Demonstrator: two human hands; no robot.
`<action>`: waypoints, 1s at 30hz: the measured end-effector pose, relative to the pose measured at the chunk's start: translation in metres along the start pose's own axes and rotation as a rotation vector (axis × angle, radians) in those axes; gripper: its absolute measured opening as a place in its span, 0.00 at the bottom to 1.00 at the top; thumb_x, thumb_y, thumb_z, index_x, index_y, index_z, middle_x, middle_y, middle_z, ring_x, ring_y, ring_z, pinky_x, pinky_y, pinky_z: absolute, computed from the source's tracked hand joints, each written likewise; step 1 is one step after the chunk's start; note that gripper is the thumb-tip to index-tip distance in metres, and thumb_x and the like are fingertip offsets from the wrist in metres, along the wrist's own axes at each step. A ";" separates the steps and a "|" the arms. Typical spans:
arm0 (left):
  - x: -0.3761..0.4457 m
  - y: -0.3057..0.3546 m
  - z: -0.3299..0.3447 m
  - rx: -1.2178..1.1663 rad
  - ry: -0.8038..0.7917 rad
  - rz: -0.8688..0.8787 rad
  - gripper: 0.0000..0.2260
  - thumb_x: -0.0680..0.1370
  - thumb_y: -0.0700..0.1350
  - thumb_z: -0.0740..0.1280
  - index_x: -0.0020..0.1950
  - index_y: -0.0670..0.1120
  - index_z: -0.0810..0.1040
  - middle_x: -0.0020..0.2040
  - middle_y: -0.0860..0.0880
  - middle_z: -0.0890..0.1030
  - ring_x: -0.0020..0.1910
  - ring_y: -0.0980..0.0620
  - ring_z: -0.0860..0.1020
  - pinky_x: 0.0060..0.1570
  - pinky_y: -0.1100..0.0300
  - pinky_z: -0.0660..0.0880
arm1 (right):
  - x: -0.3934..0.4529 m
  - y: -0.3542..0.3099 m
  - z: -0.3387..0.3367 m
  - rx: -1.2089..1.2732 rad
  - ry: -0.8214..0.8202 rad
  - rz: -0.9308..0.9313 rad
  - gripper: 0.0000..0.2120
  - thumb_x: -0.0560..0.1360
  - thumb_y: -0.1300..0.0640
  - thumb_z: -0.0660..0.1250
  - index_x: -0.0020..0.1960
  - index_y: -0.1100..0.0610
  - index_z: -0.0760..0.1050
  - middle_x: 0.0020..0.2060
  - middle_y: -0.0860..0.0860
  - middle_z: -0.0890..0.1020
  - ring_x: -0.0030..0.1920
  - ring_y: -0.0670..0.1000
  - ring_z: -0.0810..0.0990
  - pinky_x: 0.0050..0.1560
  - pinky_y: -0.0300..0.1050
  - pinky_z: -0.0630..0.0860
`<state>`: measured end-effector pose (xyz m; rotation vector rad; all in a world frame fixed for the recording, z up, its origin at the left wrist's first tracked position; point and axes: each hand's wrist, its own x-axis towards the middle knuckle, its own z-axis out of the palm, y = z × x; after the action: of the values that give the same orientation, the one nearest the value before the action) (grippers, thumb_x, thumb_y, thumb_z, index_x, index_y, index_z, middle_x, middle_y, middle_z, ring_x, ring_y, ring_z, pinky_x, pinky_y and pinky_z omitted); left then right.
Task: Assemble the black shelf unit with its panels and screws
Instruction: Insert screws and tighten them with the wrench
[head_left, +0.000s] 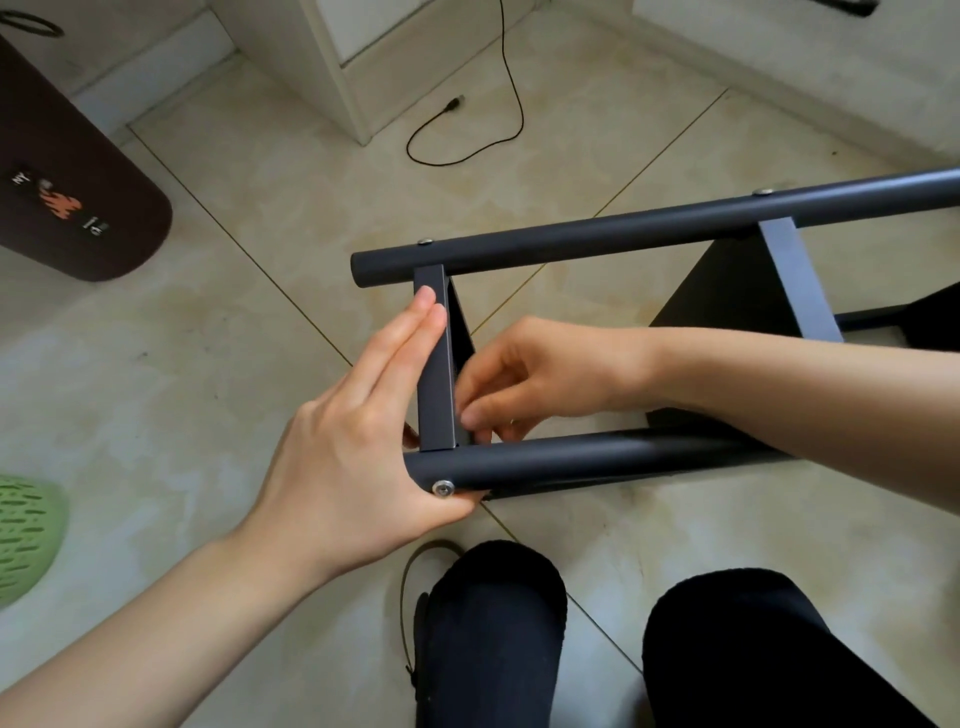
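Nearest, two knees (623, 649) in black hide the floor (234, 338). Just beyond, the left hand (343, 452) lies flat-fingered against a shelf panel (435, 374), thumb under the near tube (597, 460) beside a screw (443, 487). The right hand (535, 379) pinches something hidden behind that panel. Farther off, a cable (511, 93) trails; the far tube (649, 223) runs out of view.

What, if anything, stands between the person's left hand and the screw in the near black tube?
Nothing visible does. The left hand already rests at the end of the near tube, with its thumb lying right beside the silver screw. The screw head faces the camera uncovered.
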<state>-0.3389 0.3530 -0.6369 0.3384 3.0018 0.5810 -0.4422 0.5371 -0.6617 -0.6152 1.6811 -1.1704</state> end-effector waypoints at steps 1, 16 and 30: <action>0.000 0.000 0.000 -0.005 -0.004 -0.004 0.56 0.57 0.63 0.78 0.81 0.53 0.59 0.81 0.61 0.57 0.44 0.58 0.76 0.42 0.78 0.61 | 0.000 0.000 0.002 -0.065 -0.028 -0.017 0.05 0.78 0.61 0.68 0.49 0.56 0.83 0.40 0.49 0.84 0.39 0.42 0.80 0.47 0.38 0.80; 0.001 0.005 -0.002 -0.034 -0.013 -0.020 0.51 0.59 0.66 0.68 0.81 0.51 0.61 0.81 0.60 0.57 0.52 0.51 0.76 0.41 0.74 0.63 | -0.021 -0.017 0.001 -0.153 0.006 0.039 0.09 0.79 0.61 0.66 0.49 0.53 0.85 0.41 0.54 0.85 0.37 0.44 0.77 0.42 0.36 0.74; 0.002 0.004 -0.003 -0.079 -0.064 0.002 0.53 0.61 0.69 0.67 0.82 0.52 0.53 0.79 0.66 0.48 0.67 0.56 0.66 0.38 0.77 0.64 | -0.032 -0.035 0.033 -0.593 0.179 -0.101 0.20 0.70 0.44 0.73 0.36 0.62 0.76 0.32 0.59 0.76 0.30 0.52 0.68 0.31 0.43 0.67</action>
<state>-0.3406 0.3559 -0.6323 0.3473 2.9080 0.6735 -0.4028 0.5347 -0.6186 -0.9890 2.1916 -0.8006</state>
